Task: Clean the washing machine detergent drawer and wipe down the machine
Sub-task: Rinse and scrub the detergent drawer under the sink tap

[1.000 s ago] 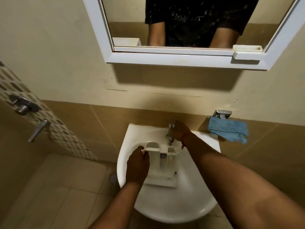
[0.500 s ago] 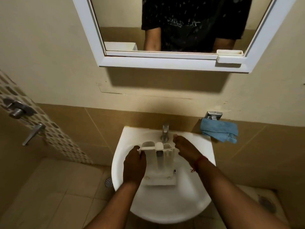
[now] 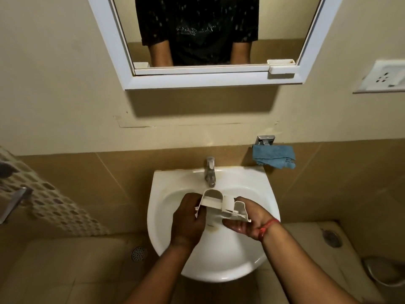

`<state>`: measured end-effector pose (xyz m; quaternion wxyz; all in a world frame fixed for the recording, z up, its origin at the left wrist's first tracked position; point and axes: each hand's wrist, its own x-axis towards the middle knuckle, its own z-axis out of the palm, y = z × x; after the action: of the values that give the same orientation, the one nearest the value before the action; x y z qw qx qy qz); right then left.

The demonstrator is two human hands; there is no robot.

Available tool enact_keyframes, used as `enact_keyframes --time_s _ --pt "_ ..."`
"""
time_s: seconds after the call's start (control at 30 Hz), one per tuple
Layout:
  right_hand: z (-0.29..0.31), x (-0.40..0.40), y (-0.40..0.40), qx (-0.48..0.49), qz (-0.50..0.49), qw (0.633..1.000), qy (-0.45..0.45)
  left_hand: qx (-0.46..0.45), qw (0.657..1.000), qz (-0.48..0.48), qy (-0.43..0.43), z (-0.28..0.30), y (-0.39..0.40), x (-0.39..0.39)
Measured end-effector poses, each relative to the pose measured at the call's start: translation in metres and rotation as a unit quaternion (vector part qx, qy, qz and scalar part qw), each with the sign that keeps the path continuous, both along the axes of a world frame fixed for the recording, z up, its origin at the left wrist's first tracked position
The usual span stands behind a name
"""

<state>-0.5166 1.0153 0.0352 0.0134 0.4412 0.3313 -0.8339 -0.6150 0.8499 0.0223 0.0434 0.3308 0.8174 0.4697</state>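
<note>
Tilting over the white sink (image 3: 258,255), the white plastic detergent drawer (image 3: 221,207) shows curved compartments and a round central tube, just below the tap (image 3: 210,172). Left hand (image 3: 188,220) grips its left edge; right hand (image 3: 247,220) cradles its right side, fingers curled underneath.

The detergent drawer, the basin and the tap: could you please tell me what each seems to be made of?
The detergent drawer, held by both hands over the basin, looks like moulded white plastic, matte, with thin walls and rounded compartments. The basin seems glazed ceramic: smooth, glossy white with soft reflections. The tap appears to be chromed metal, silvery and shiny.
</note>
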Motion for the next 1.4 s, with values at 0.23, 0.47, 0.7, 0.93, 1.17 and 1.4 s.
enact_keyframes --time_s 0.23,0.47,0.7,0.93,1.17,1.4 --pt "0.003 0.022 -0.003 0.083 -0.041 0.996 -0.001 0.083 0.976 -0.074 -0.187 0.005 -0.021 0.027" --pt "0.004 0.035 0.004 0.189 -0.014 0.982 0.021 0.091 0.912 0.059 -0.396 0.021 -0.007 0.038" --pt "0.0 0.057 0.009 0.167 -0.04 0.985 0.017 0.058 0.911 0.072 -0.401 0.031 0.016 0.065" --pt "-0.011 0.068 0.008 0.186 -0.054 0.981 0.025 0.03 0.911 0.102 -0.399 0.028 0.018 0.074" --pt "-0.003 0.07 -0.001 0.253 -0.038 0.966 0.018 -0.029 0.915 0.111 -0.387 0.029 0.018 0.063" --pt "0.002 0.058 -0.014 0.336 -0.033 0.941 0.041 0.029 0.917 0.065 -0.393 0.025 0.011 0.039"
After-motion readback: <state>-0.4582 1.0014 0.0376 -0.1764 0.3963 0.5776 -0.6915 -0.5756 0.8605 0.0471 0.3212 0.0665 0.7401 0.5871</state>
